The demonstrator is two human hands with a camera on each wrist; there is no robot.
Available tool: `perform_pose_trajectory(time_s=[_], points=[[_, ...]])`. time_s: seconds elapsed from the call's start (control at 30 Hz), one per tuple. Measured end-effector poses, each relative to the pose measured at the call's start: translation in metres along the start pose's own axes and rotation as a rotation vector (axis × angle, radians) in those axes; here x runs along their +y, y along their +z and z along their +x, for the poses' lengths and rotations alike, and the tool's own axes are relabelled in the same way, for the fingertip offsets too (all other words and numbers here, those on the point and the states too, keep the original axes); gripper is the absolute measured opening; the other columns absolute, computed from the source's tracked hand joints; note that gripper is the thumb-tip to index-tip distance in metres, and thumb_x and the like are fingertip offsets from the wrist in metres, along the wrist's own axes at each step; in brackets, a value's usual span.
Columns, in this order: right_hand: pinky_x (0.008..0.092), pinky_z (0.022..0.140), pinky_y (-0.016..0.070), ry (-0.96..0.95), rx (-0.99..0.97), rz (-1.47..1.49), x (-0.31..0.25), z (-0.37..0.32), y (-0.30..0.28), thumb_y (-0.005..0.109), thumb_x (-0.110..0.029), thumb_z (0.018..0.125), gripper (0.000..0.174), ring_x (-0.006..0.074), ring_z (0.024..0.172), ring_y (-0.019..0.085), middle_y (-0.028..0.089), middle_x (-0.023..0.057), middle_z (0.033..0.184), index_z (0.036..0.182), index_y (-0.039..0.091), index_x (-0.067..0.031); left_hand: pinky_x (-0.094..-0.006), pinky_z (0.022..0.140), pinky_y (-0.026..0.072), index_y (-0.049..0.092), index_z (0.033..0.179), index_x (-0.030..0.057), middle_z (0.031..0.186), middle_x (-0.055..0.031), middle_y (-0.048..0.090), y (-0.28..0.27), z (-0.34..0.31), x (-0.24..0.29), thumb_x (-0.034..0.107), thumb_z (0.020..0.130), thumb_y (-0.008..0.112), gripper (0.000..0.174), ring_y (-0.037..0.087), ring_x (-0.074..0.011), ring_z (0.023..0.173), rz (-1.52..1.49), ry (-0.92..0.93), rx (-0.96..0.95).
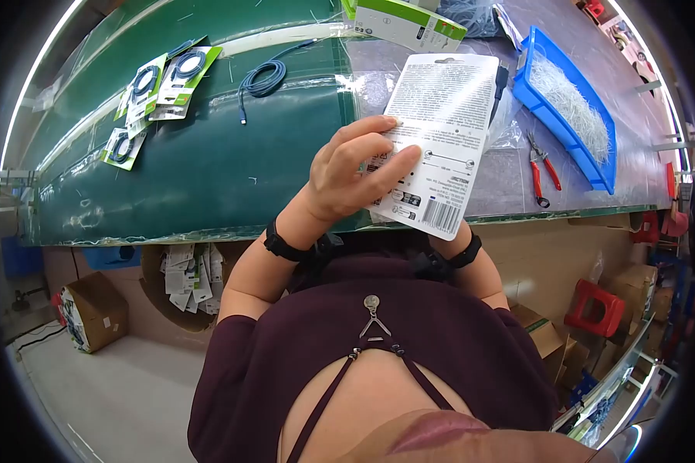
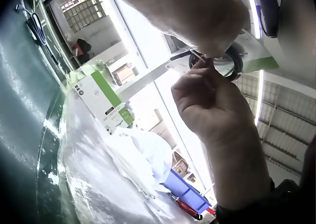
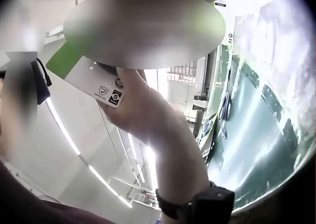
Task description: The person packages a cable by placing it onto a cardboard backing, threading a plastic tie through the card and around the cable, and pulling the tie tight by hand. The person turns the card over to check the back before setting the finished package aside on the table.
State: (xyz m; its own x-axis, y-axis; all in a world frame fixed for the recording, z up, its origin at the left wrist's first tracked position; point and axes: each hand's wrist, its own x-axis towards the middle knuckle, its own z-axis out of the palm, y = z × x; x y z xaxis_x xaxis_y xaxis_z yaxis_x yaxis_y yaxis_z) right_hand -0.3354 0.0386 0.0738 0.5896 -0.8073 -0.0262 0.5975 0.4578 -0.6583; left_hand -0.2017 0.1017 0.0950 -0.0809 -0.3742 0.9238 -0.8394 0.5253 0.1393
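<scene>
A white printed card (image 1: 440, 139) is tilted over the table's front edge, its back with text and barcode facing up. The left hand (image 1: 351, 166) grips its left side, with fingers and thumb on the printed face. Most of the right hand is hidden behind the card in the head view. In the left wrist view the right hand (image 2: 212, 98) pinches a thin pale strip beside a dark cable coil (image 2: 237, 63) on the card's other face. The right wrist view shows the left hand (image 3: 148, 108) holding the card's corner (image 3: 96, 85); a blur covers part of it.
Packaged cables (image 1: 174, 81) and a loose blue coiled cable (image 1: 262, 79) lie on the green mat. A white-green box (image 1: 409, 23) stands at the back. To the right are a blue tray (image 1: 533, 89) of thin clear strips and red-handled cutters (image 1: 544, 174).
</scene>
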Motion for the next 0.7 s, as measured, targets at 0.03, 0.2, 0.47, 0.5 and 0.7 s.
perform_pose_trajectory(time_s=[0.03, 0.2, 0.47, 0.5, 0.7], points=[[0.029, 0.075, 0.055, -0.066, 0.046, -0.19, 0.005, 0.002, -0.008, 0.059, -0.004, 0.086, 0.021, 0.0209, 0.087, 0.066, 0.066, 0.0124, 0.098, 0.105, 0.058, 0.0035, -0.0334, 0.075, 0.0547, 0.066, 0.103, 0.0065, 0.095, -0.008, 0.052, 0.001, -0.001, 0.0, -0.001, 0.064, 0.075, 0.041, 0.063, -0.0291, 0.091, -0.008, -0.017, 0.003], [0.0243, 0.069, 0.0524, -0.268, 0.078, -0.604, -0.003, 0.01, -0.018, 0.061, -0.003, 0.086, 0.015, 0.0146, 0.079, 0.065, 0.067, 0.0095, 0.089, 0.1, 0.059, 0.002, -0.0285, 0.077, 0.0532, 0.065, 0.108, 0.0095, 0.098, -0.0052, 0.056, 0.008, -0.013, -0.003, 0.003, 0.073, 0.071, 0.037, 0.062, -0.0212, 0.093, -0.179, -0.272, 0.085], [0.0266, 0.084, 0.0475, -0.594, -0.151, -1.242, -0.026, 0.042, -0.063, 0.063, -0.008, 0.088, 0.03, 0.015, 0.097, 0.059, 0.062, 0.0073, 0.106, 0.117, 0.055, -0.0026, -0.0286, 0.077, 0.0527, 0.054, 0.116, 0.0044, 0.108, -0.0057, 0.062, -0.002, 0.002, 0.01, 0.007, 0.09, 0.061, 0.027, 0.063, -0.0155, 0.09, -1.344, -1.375, 0.358], [0.0266, 0.084, 0.0475, -0.589, -0.144, -1.241, -0.021, 0.04, -0.056, 0.063, -0.008, 0.088, 0.03, 0.015, 0.097, 0.059, 0.062, 0.0073, 0.106, 0.117, 0.055, -0.0026, -0.0286, 0.077, 0.0527, 0.054, 0.116, 0.0044, 0.108, -0.0057, 0.062, -0.001, 0.0, 0.01, 0.007, 0.09, 0.061, 0.027, 0.063, -0.0155, 0.09, -1.344, -1.383, 0.352], [0.0296, 0.087, 0.0475, -0.309, -0.237, -0.702, -0.006, 0.04, -0.031, 0.064, -0.006, 0.086, 0.036, 0.0166, 0.102, 0.058, 0.06, 0.0089, 0.113, 0.121, 0.054, -0.0019, -0.0316, 0.081, 0.0536, 0.052, 0.118, 0.0044, 0.109, -0.0073, 0.062, 0.001, -0.016, 0.005, 0.006, 0.09, 0.06, 0.029, 0.063, -0.0176, 0.096, -1.399, -1.409, 0.353]])
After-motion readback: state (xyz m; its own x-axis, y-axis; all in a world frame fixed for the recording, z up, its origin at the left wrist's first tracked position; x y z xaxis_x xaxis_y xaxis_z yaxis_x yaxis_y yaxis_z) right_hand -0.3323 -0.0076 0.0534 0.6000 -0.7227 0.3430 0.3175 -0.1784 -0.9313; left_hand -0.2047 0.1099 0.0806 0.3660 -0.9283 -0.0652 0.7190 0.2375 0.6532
